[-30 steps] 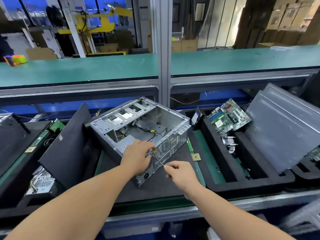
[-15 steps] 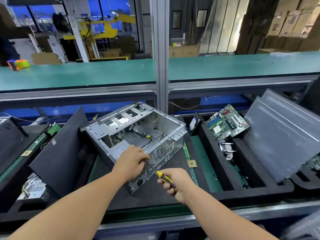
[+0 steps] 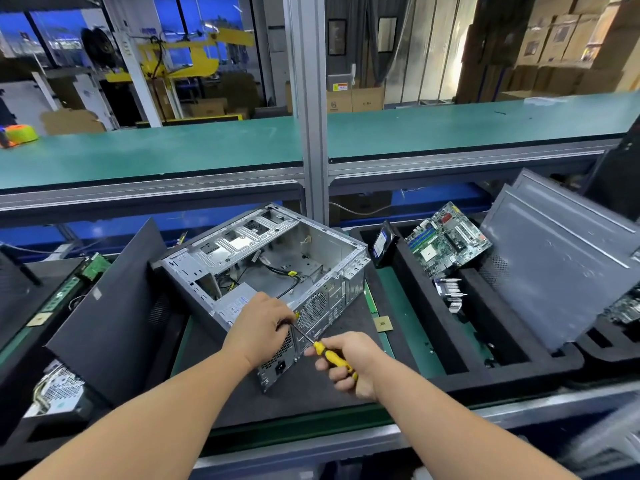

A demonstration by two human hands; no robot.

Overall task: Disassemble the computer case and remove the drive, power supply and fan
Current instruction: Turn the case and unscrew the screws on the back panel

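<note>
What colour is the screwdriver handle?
Yellow with black, seen in the head view: screwdriver held by the right hand.

Factory disassembly line: green-matted workbench (image 3: pixel 207 154), alu frame post (image 3: pixel 308 98), stacked cartons (image 3: pixel 554 43), foam trays (image 3: pixel 512 368).

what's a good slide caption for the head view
Right hand drives a yellow-handled screwdriver into the rear panel of an open computer case while the left hand steadies it.

Bare matt metal computer case (image 3: pixel 277 258); glossy yellow plastic screwdriver handle (image 3: pixel 333 359).
</note>
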